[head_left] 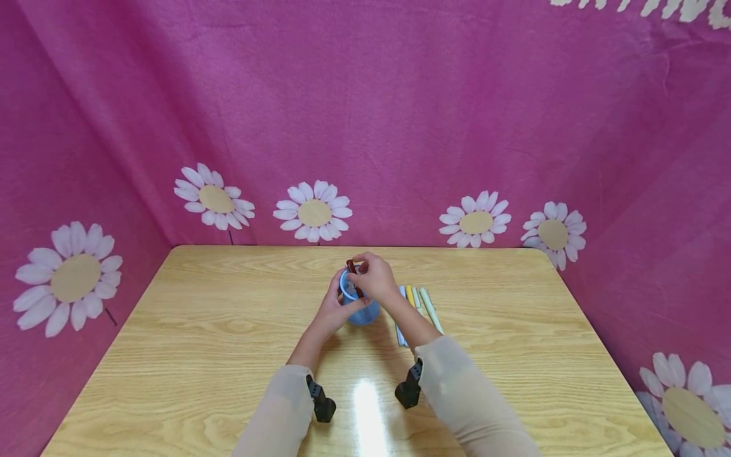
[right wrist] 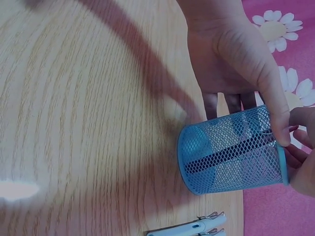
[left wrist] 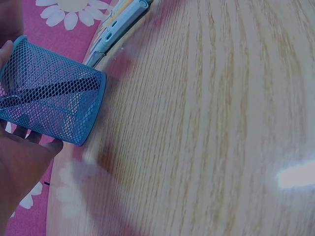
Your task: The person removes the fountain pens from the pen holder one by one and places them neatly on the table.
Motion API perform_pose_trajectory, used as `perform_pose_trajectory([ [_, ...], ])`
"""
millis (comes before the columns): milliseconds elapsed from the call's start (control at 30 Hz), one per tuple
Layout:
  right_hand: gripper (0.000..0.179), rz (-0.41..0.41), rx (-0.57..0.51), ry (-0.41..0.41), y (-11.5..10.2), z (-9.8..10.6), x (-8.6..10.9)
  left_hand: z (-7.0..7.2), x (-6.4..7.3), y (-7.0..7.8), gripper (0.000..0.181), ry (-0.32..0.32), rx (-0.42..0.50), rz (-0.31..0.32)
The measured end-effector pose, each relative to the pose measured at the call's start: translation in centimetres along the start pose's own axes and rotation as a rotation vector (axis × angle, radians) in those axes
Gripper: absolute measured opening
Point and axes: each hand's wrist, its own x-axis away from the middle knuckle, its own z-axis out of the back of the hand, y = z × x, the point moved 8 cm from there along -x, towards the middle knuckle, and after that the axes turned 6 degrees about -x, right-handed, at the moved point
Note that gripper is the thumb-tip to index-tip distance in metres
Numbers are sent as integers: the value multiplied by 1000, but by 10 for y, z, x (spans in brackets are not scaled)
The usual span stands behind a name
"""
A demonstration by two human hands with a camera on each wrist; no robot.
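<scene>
A blue mesh pen cup (head_left: pixel 363 315) is upright on the wooden table, its base down. My left hand (head_left: pixel 331 313) grips it from the left, thumb across the near side and fingers behind; the right wrist view shows this left hand (right wrist: pixel 236 61) round the mesh. At the cup's mouth, my right hand (head_left: pixel 378 279) pinches a dark red pen (head_left: pixel 351 266). The pen's lower part reaches down inside the cup, seen as a dark stripe through the mesh cup (left wrist: pixel 54 105) in the left wrist view. The right fingertips are partly hidden at the rim.
Right of the cup lie several pens: a light blue pen (head_left: pixel 402 291), a yellow pen (head_left: pixel 409 294) and a pale green pen (head_left: pixel 429 308). The right forearm partly covers them. A pink flowered cloth (head_left: pixel 394 127) hangs behind the table (head_left: pixel 228 330).
</scene>
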Motion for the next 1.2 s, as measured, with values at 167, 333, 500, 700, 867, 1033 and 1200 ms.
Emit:
perform_pose_trajectory([
  [167,40,9,51,-10,0,-5,0,0,-1,-1,84,0,11,-4],
  [333,39,-9,80,-31,2,-10,-1,-1,2,3,87,-27,35,16],
  [500,36,-1,97,-55,1,-11,-2,0,15,21,86,-47,39,24],
  [700,38,8,109,-77,-1,-14,-3,1,14,24,87,-57,39,24],
  [867,36,34,136,-65,-1,-17,-3,0,4,7,88,-41,35,11],
  [1033,34,49,115,-60,-2,-16,-3,-1,-2,-4,87,-16,12,0],
  [1200,38,37,68,-65,-1,-14,-3,1,-2,-5,87,-6,3,11],
])
